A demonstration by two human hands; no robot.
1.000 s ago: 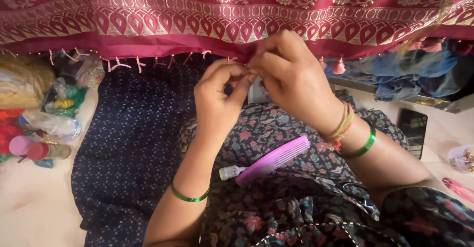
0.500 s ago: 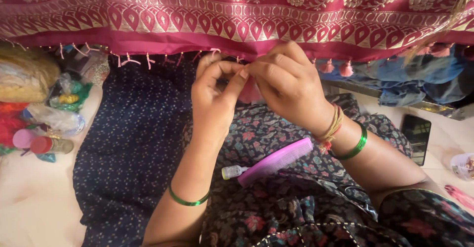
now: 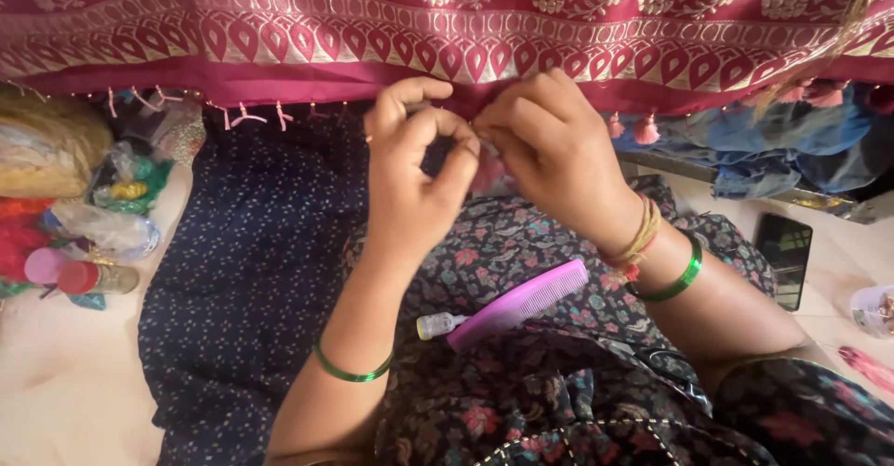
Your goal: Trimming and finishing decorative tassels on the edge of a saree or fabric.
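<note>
Both hands meet at the lower edge of the maroon cloth. The left hand and right hand pinch a pink tassel in their fingers. A purple comb lies below them.

Landmark: maroon-pink cloth, gold leaf and floral woven border, pink tassels along its lower edge. Below it, left: navy fabric with tiny pale dots. Below it, centre: dark garment printed with red and grey flowers, and a lilac-pink comb lying on it. Green bangles on both wrists; the right wrist also has red-yellow thread. Below the cloth's right end: blue cloth and a black phone. Below its left end: red-capped bottle.
</note>
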